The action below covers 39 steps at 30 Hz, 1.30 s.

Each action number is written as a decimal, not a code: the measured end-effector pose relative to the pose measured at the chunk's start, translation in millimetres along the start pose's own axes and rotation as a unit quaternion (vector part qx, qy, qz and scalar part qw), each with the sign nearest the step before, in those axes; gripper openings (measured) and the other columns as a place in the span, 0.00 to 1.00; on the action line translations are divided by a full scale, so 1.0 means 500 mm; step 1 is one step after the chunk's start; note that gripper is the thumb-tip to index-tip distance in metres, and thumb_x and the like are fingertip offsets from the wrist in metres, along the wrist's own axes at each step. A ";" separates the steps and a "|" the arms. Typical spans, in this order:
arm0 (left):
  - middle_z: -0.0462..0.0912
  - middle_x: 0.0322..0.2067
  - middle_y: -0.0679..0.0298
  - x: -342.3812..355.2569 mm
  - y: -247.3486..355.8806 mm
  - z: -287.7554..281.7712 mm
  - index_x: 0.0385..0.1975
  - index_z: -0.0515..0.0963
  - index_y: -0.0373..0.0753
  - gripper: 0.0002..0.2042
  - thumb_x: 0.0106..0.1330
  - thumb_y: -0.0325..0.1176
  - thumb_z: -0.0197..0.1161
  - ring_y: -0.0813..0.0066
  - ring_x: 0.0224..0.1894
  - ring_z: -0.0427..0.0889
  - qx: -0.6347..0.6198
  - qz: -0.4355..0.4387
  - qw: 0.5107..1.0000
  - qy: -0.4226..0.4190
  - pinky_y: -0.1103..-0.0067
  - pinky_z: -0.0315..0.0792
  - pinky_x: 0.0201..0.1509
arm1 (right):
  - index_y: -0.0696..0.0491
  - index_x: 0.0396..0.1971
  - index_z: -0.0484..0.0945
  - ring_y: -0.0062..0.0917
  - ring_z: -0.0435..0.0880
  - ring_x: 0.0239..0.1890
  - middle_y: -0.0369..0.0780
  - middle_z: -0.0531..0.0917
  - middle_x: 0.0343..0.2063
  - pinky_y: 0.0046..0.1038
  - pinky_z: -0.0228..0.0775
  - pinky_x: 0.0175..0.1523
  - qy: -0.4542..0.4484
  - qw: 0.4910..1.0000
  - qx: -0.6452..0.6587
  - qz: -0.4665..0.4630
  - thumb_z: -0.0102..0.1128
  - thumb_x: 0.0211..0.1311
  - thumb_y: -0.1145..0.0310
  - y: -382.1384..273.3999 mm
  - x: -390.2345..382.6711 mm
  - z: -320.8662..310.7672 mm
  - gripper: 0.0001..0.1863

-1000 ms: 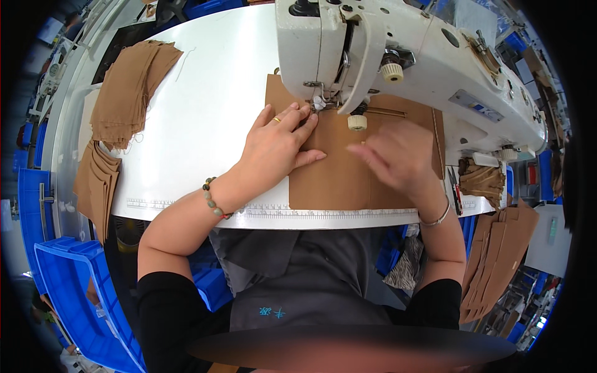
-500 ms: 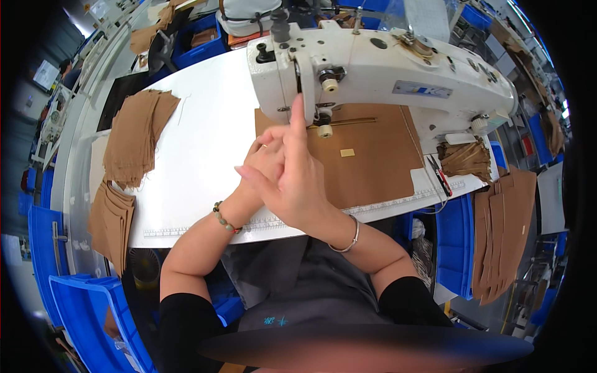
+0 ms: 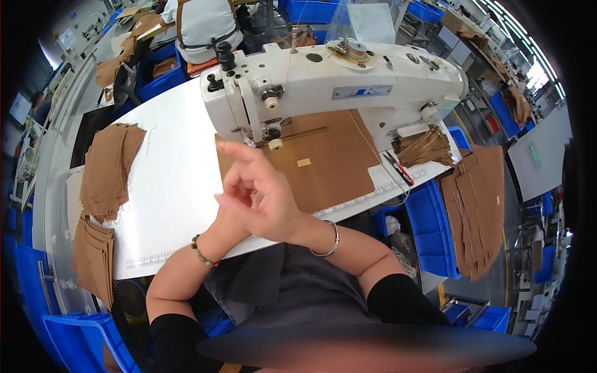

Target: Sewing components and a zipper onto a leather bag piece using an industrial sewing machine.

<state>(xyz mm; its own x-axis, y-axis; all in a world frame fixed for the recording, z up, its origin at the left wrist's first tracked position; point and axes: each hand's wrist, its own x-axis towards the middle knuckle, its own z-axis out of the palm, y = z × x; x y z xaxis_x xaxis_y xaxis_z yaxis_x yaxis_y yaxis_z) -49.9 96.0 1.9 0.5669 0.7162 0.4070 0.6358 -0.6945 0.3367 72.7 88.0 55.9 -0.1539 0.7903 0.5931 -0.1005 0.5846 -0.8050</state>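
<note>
My right hand is raised over the near edge of the white sewing table, a metal bangle on its wrist. Its index finger reaches out to the left while the other fingers curl loosely, and I see nothing in them. Behind it, overlapped, is my left hand, with a beaded bracelet; its fingers are hidden. Just beyond them stands a white sewing machine. Under its arm lies a flat brown panel with a small yellow label and a narrow slot-like strip. Neither hand visibly touches the panel.
Brown cut pieces are stacked on the table's left side, with more over its edge. Red-handled thread snips and bunched brown strips lie at right. Blue bins and hanging brown panels stand beyond the edge.
My right index finger has gone from pointing up to bent leftward, and the other fingers have curled. The head view has shifted, so the machine and table appear further left.
</note>
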 end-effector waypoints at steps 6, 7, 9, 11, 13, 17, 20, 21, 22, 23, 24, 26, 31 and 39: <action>0.70 0.69 0.52 0.006 0.007 -0.014 0.67 0.72 0.37 0.31 0.69 0.51 0.54 0.51 0.74 0.65 -0.037 0.012 0.998 -0.042 0.60 0.58 0.76 | 0.55 0.42 0.84 0.25 0.72 0.18 0.36 0.76 0.18 0.27 0.64 0.29 0.035 0.954 -0.209 -0.215 0.71 0.54 0.71 0.040 -0.003 -0.010 0.14; 0.70 0.69 0.51 0.010 0.009 -0.016 0.67 0.72 0.37 0.31 0.69 0.51 0.54 0.51 0.74 0.64 -0.044 0.013 0.998 -0.050 0.60 0.58 0.76 | 0.55 0.42 0.84 0.25 0.72 0.18 0.36 0.76 0.18 0.27 0.64 0.29 0.039 0.954 -0.212 -0.209 0.71 0.54 0.71 0.050 -0.017 -0.019 0.14; 0.69 0.70 0.51 0.010 0.002 -0.031 0.68 0.72 0.37 0.31 0.70 0.50 0.53 0.51 0.74 0.64 -0.055 0.008 0.997 -0.061 0.60 0.58 0.76 | 0.54 0.44 0.85 0.29 0.72 0.19 0.37 0.80 0.21 0.29 0.65 0.29 -0.074 0.992 -0.096 -0.036 0.71 0.52 0.69 0.014 -0.015 -0.035 0.18; 0.69 0.70 0.51 -0.025 0.012 -0.042 0.68 0.71 0.37 0.31 0.70 0.50 0.53 0.51 0.74 0.64 -0.065 0.007 0.995 -0.073 0.60 0.57 0.77 | 0.54 0.45 0.85 0.31 0.75 0.20 0.39 0.82 0.23 0.30 0.68 0.30 -0.101 0.995 -0.008 0.000 0.70 0.52 0.69 -0.041 -0.006 -0.037 0.18; 0.69 0.70 0.51 0.007 0.014 -0.030 0.68 0.71 0.37 0.31 0.70 0.50 0.52 0.51 0.75 0.63 -0.075 0.008 0.994 -0.083 0.60 0.57 0.77 | 0.54 0.46 0.85 0.33 0.77 0.21 0.40 0.84 0.25 0.31 0.71 0.32 -0.126 0.988 0.079 0.036 0.70 0.52 0.69 -0.032 -0.013 -0.033 0.18; 0.71 0.68 0.49 0.022 0.015 -0.018 0.65 0.73 0.35 0.29 0.64 0.40 0.57 0.48 0.71 0.70 -0.001 0.006 0.994 -0.112 0.57 0.64 0.73 | 0.56 0.52 0.83 0.33 0.85 0.27 0.43 0.86 0.31 0.29 0.78 0.35 -0.099 0.964 -0.160 -0.186 0.71 0.54 0.66 0.003 -0.033 -0.066 0.24; 0.80 0.61 0.51 0.018 -0.009 0.002 0.57 0.79 0.34 0.22 0.62 0.32 0.60 0.52 0.64 0.78 0.083 0.030 0.992 -0.088 0.60 0.70 0.68 | 0.56 0.50 0.84 0.33 0.85 0.26 0.42 0.87 0.31 0.29 0.77 0.33 -0.089 0.961 -0.238 -0.109 0.72 0.55 0.68 -0.036 -0.045 -0.147 0.21; 0.80 0.61 0.51 0.015 -0.006 -0.003 0.57 0.79 0.34 0.22 0.62 0.32 0.60 0.52 0.64 0.78 0.084 0.023 0.992 -0.089 0.60 0.70 0.68 | 0.55 0.49 0.85 0.33 0.85 0.26 0.42 0.87 0.31 0.28 0.77 0.33 -0.060 0.962 -0.250 -0.094 0.72 0.56 0.69 -0.036 -0.048 -0.194 0.19; 0.83 0.58 0.54 0.010 -0.007 -0.006 0.53 0.82 0.35 0.19 0.60 0.30 0.63 0.54 0.61 0.81 0.095 0.009 0.993 -0.070 0.62 0.73 0.65 | 0.55 0.46 0.86 0.32 0.85 0.27 0.42 0.87 0.30 0.29 0.77 0.33 -0.068 0.926 -0.347 -0.131 0.70 0.58 0.74 -0.028 -0.046 -0.253 0.14; 0.86 0.54 0.57 -0.002 -0.006 -0.007 0.49 0.84 0.36 0.17 0.59 0.28 0.67 0.56 0.57 0.84 0.107 -0.011 0.993 -0.051 0.65 0.76 0.63 | 0.57 0.40 0.87 0.33 0.86 0.28 0.42 0.87 0.31 0.30 0.78 0.35 -0.040 0.906 -0.412 -0.091 0.68 0.60 0.76 -0.018 -0.058 -0.310 0.08; 0.86 0.54 0.57 -0.017 0.005 -0.015 0.49 0.84 0.36 0.17 0.59 0.28 0.67 0.56 0.57 0.84 0.111 -0.027 0.992 -0.049 0.65 0.76 0.63 | 0.56 0.36 0.86 0.37 0.86 0.30 0.43 0.87 0.31 0.33 0.76 0.33 0.053 0.894 -0.441 -0.056 0.67 0.63 0.71 -0.008 -0.068 -0.351 0.05; 0.88 0.50 0.58 -0.045 0.028 -0.038 0.44 0.85 0.36 0.14 0.57 0.26 0.69 0.58 0.55 0.86 0.083 -0.011 0.994 -0.066 0.65 0.79 0.60 | 0.56 0.37 0.85 0.40 0.86 0.34 0.44 0.87 0.32 0.35 0.78 0.38 0.057 0.835 -0.548 0.007 0.66 0.63 0.73 0.007 -0.105 -0.457 0.05; 0.87 0.51 0.59 -0.148 0.162 -0.067 0.44 0.85 0.37 0.13 0.59 0.28 0.68 0.60 0.56 0.85 0.045 -0.023 0.995 -0.089 0.64 0.78 0.61 | 0.54 0.48 0.85 0.40 0.88 0.40 0.44 0.88 0.39 0.35 0.79 0.45 0.007 0.707 -0.699 0.112 0.66 0.63 0.71 0.004 -0.204 -0.568 0.14; 0.85 0.56 0.62 -0.227 0.202 -0.021 0.47 0.85 0.39 0.15 0.60 0.31 0.68 0.62 0.65 0.78 0.044 -0.031 0.997 -0.058 0.56 0.68 0.69 | 0.55 0.52 0.83 0.36 0.88 0.36 0.46 0.88 0.38 0.32 0.79 0.43 0.043 0.739 -0.671 0.039 0.58 0.71 0.74 -0.024 -0.197 -0.598 0.13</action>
<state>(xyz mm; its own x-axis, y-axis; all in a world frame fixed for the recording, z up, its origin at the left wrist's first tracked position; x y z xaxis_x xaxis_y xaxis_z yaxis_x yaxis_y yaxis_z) -55.4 -56.4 -1.3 0.5786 0.7638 0.2861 0.7121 -0.6441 0.2794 382.9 58.1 10.3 -0.0382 0.8063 0.5902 0.9801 0.1454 -0.1352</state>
